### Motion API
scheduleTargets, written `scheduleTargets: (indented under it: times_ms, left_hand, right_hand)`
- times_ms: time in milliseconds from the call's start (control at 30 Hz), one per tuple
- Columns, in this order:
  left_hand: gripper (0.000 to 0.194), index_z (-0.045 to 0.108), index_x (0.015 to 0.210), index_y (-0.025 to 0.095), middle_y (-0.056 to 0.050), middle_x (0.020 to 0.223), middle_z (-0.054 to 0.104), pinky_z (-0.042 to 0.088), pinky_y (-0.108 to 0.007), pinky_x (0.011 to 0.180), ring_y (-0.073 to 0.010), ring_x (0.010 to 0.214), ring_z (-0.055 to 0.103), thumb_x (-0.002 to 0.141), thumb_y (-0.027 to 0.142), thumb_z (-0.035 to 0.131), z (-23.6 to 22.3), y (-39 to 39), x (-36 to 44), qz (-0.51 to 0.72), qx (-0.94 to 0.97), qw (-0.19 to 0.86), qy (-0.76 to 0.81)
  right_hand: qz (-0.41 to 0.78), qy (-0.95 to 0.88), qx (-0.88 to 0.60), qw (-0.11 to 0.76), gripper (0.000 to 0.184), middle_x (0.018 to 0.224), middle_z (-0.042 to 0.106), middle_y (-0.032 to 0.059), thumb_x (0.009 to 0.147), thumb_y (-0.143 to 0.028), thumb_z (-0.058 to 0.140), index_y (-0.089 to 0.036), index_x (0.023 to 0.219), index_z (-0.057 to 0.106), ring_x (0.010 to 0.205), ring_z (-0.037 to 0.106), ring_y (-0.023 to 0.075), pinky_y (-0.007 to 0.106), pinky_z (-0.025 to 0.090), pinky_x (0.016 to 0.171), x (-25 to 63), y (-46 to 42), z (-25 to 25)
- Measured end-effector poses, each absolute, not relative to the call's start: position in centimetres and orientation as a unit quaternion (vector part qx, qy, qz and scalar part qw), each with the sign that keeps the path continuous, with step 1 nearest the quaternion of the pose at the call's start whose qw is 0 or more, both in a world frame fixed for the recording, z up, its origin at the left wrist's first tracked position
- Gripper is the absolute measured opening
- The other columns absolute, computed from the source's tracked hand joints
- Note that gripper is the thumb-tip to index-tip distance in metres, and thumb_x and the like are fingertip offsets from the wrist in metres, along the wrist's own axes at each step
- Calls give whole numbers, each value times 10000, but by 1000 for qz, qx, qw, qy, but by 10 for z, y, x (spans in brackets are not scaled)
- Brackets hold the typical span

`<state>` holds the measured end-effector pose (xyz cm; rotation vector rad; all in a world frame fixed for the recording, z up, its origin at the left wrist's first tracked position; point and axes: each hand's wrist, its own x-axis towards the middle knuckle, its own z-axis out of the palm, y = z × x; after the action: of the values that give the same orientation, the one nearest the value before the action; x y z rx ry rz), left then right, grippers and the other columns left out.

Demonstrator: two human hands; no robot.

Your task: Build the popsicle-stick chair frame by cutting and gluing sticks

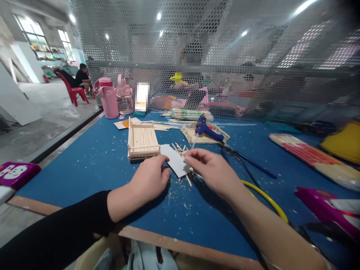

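Observation:
A white card [173, 159] lies at a slant on the blue table, with short wooden sticks [181, 149] scattered beside and behind it. My left hand [150, 174] is curled at the card's left edge, index fingertip and thumb against it. Over the card's right side, my right hand [215, 170] is closed in a pinch; what sits between its fingertips is too small to make out. Just beyond my left hand stands a small bed-like frame built of wooden sticks [143, 138]. A blue hot glue gun [206, 129] rests on a second stick frame [187, 135] behind my right hand.
A pink thermos [108, 99] and a clear pink bottle [125, 100] stand at the back left. Bagged sticks [192, 114] lie by the perforated metal screen [157, 48]. On the right are a long stick pack [312, 159], yellow cable [267, 200] and purple box [329, 210].

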<state>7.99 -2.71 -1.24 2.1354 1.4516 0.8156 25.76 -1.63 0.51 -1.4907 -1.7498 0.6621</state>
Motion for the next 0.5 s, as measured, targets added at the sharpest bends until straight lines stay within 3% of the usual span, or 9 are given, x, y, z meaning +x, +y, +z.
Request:
scheduleTargets:
  times_ms: [133,267,400,500]
  left_hand:
    - [288,617,1066,111,-143,850,709,493,-408,743,-286,802,665,826,208,490,-11,-26,87,251,782,205,532]
    - [323,606,1106,109,-178,892,712,487,-431,760,-314,842,671,820,204,492,-8,-21,99,244,802,209,504]
    - [279,596,1063,134,-149,972,694,471,-377,767,-251,812,649,805,221,533,-8,-20,104,314,772,256,490]
    - [193,552,966,150,-84,916,658,443,-290,654,-149,634,566,841,293,518,-8,-25,103,394,709,338,476]
  right_hand:
    - [178,-728,-592,297,107,674,636,22,666,-211,592,-205,563,619,659,553,167,282,396,638,256,-16,3]
    - [179,-732,-584,301,146,556,593,-4,674,-233,577,-209,534,611,559,508,152,268,355,555,255,-15,1]
    - [193,-697,-592,356,147,588,615,5,707,-301,567,-192,632,631,554,509,147,264,376,543,263,-13,6]
    - [209,-666,-587,409,231,678,631,19,762,-385,529,-177,749,630,578,522,135,257,408,555,270,-15,13]
